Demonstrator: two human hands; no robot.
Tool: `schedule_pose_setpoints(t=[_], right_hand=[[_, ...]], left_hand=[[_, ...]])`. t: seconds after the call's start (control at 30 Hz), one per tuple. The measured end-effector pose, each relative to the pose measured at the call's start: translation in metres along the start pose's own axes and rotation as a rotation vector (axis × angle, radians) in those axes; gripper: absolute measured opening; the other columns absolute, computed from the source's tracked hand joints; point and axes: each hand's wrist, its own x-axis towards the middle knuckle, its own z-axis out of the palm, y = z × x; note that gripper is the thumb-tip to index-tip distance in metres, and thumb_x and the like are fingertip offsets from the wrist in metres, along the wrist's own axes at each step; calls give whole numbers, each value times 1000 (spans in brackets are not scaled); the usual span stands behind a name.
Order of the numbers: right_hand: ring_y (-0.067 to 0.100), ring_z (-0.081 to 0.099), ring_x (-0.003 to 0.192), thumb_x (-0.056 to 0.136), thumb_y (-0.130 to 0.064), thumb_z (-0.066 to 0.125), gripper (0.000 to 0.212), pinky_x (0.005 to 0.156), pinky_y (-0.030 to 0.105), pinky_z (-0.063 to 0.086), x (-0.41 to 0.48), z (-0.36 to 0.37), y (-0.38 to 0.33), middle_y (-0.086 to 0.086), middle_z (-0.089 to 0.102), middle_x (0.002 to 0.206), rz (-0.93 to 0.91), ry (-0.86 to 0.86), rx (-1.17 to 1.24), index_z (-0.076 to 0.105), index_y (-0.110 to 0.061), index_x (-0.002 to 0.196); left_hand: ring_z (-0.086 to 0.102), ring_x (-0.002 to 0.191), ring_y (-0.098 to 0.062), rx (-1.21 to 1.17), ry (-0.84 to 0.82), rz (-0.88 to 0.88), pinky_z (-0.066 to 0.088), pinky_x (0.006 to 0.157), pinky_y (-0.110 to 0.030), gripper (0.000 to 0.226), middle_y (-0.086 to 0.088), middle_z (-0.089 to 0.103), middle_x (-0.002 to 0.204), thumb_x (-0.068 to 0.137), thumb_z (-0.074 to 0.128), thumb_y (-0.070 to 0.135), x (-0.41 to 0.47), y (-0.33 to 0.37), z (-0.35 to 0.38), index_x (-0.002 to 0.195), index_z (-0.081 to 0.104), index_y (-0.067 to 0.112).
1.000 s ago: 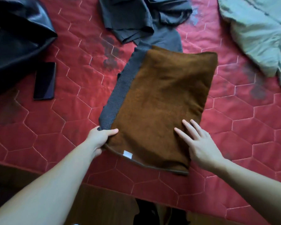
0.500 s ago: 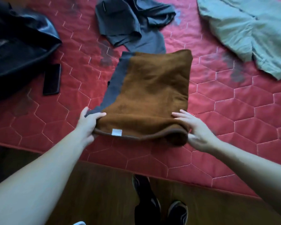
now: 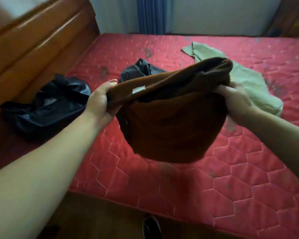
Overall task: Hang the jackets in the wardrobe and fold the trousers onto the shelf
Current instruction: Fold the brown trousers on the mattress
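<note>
My left hand (image 3: pixel 100 102) and right hand (image 3: pixel 236 100) each clamp curled fingers on one end of the folded brown trousers (image 3: pixel 169 128), whose long axis runs straight across between them, its middle sagging above the red mattress (image 3: pixel 248 178), equally near both hands.

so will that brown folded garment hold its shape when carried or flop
Probably floppy: the brown garment sags in a deep belly between the left hand and right hand gripping its ends. It looks thick and fuzzy, so likely not slippery. The fold may loosen unless supported underneath.
</note>
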Motion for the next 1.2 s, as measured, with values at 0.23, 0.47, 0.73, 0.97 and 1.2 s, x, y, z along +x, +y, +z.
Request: schedule_pose_setpoints(t=[0.23, 0.47, 0.73, 0.97, 1.2], right_hand=[[27, 65, 82, 83, -7, 60, 13, 83, 38, 52, 27, -26, 37, 12, 69, 90, 422, 61, -3, 68, -13, 92], [12, 57, 77, 91, -4, 55, 18, 66, 28, 45, 55, -52, 157, -1, 63, 85, 548, 22, -247, 63, -21, 91], [7, 55, 69, 89, -8, 64, 19, 63, 21, 44, 138, -60, 184, -3, 60, 75, 448, 220, -218, 61, -19, 75], [-6, 58, 64, 84, -13, 68, 5, 57, 11, 41, 129, -62, 196, 0, 61, 74, 172, 142, -683, 66, -17, 86], [34, 65, 91, 66, -8, 81, 43, 68, 40, 56, 18, -76, 261, 11, 60, 114, -26, -288, -1171, 68, -11, 107]], left_hand=[[59, 50, -9, 267, 99, -289, 51, 45, -17, 19, 2, 58, 56, 88, 53, 24, 24, -28, 27, 70, 54, 19], [55, 67, -11, 478, 118, -322, 45, 61, -25, 10, 5, 58, 76, 90, 61, 16, 98, -152, 23, 84, 60, 24], [56, 72, -9, 448, 36, -263, 46, 62, -24, 9, 7, 58, 83, 94, 59, 21, 202, -175, 54, 87, 56, 26], [60, 76, -13, 464, -16, -244, 51, 66, -30, 17, 1, 62, 94, 87, 67, 15, 212, -198, 37, 93, 59, 28], [62, 88, -16, 652, -77, -283, 51, 79, -29, 36, -6, 64, 107, 77, 77, 7, 151, -238, -42, 100, 59, 28]])
